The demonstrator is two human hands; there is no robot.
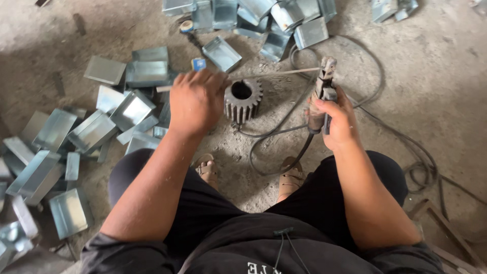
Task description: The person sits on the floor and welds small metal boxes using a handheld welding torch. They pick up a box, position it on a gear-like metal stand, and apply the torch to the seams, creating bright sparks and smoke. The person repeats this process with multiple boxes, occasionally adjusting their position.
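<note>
Black shorts and our two sandalled feet fill the near edge as we squat on the floor. Our right hand (339,119) closes around a welding electrode holder (321,96), whose cable (284,162) loops down between our feet. A thin welding rod (284,74) runs from the holder's clamp leftward to our left hand (197,101), which is closed on the rod's far end. Just below the rod stands a dark steel gear (242,99), on its end face, bore upward. We judge the step as seating the rod in the holder; the next move calls for a firm clamp. Grey concrete floor (436,76) carries scattered galvanised sheet-metal boxes (91,132) left and ahead.
</note>
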